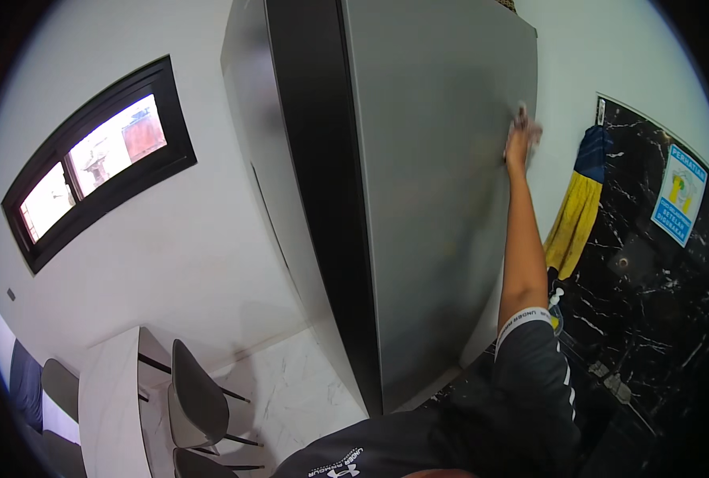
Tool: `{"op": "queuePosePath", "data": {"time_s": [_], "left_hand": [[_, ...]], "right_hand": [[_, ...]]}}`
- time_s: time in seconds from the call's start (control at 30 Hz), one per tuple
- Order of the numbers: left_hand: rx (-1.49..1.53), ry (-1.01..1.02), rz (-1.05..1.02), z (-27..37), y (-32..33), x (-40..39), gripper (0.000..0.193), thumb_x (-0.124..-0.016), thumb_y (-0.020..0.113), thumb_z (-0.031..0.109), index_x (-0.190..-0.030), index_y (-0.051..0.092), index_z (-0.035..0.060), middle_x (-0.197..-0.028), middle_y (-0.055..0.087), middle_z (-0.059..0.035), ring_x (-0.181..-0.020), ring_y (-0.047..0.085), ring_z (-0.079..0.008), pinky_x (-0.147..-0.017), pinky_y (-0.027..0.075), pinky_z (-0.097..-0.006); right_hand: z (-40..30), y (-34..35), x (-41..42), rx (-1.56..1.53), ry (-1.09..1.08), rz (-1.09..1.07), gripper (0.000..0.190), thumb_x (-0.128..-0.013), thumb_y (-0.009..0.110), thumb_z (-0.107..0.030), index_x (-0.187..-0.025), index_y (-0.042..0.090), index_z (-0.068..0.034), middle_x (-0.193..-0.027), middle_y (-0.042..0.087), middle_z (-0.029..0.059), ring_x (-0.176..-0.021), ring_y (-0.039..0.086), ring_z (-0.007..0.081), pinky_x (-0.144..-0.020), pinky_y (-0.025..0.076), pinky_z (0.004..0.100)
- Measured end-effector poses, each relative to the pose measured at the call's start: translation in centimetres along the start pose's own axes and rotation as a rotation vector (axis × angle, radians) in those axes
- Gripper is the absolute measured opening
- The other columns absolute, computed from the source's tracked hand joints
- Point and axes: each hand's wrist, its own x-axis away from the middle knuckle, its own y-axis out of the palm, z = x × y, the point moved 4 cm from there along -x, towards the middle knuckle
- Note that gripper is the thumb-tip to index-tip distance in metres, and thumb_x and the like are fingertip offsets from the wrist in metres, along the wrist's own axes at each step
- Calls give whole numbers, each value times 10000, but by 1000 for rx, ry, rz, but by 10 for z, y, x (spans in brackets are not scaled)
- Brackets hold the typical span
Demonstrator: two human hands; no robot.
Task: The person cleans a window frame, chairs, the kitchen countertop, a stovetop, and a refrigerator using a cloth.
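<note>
My right arm reaches up along the grey side panel of a tall refrigerator (432,179). My right hand (523,134) is at the panel's far right edge, blurred by motion; whether it touches the panel or holds anything cannot be told. The refrigerator's lighter front (249,101) faces left, past a dark vertical band (318,179). My left hand is out of view.
A blue and yellow cloth (578,209) hangs by a black marbled wall panel (629,263) bearing a sign (681,194). A pump bottle (556,310) stands below. At left are a window (97,161), a white table (109,400) and a grey chair (196,394).
</note>
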Motion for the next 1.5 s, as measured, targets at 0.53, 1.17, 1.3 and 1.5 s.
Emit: {"op": "queuePosePath", "data": {"time_s": [0.53, 1.17, 1.3, 1.5], "left_hand": [[-244, -140, -113, -157, 9, 38, 460, -946, 456, 421, -1134, 656, 51, -1169, 641, -188, -1099, 583, -387, -950, 449, -472], [30, -723, 68, -251, 123, 246, 507, -887, 450, 422, -1024, 693, -2, -1120, 648, -233, -1066, 600, -394, -930, 455, -478], [162, -733, 198, -231, 135, 267, 510, -893, 429, 409, -1028, 689, -8, -1115, 652, -228, -1070, 598, -392, -938, 450, -477], [148, -708, 57, -207, 161, 294, 510, -897, 425, 399, -1051, 682, -14, -1150, 637, -233, -1102, 586, -383, -952, 441, -476]], "right_hand": [[33, 62, 718, -195, 1524, 667, 396, -968, 396, -484, -1062, 605, -161, -910, 589, 87, -812, 598, 234, -758, 510, 384], [-208, 210, 441, 375, -434, -410, 661, -984, 508, -229, -1471, 197, 91, -1506, 262, 285, -1381, 308, 419, -1112, 285, 471], [-187, 168, 457, 401, -576, -368, 640, -968, 539, -198, -1442, 229, 101, -1471, 293, 280, -1343, 346, 407, -1077, 319, 461], [-186, 146, 385, 393, -358, -151, 548, -974, 523, -198, -1380, 292, 89, -1390, 355, 253, -1260, 394, 377, -1024, 345, 441]]}}
